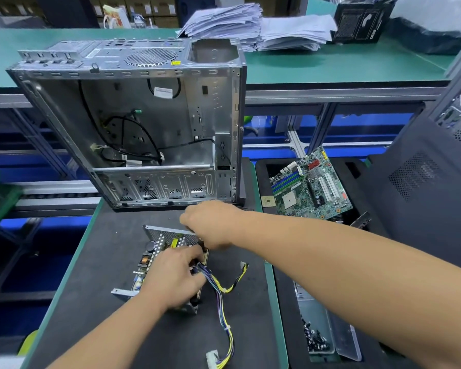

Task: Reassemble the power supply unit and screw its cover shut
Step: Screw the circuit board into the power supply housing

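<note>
The power supply unit point(157, 257) lies open on the table point(112, 328), board showing. Your left hand point(173, 278) presses down on it, grasping its cable bundle point(221, 294); your right hand point(210, 225) pinches its far wall, before the empty computer case point(133, 123).

The black box point(362, 20) at the bench's far right bears sideways print, seemingly "OSB".

Green workbench point(330, 67), blue shelving point(357, 123) beneath
</note>
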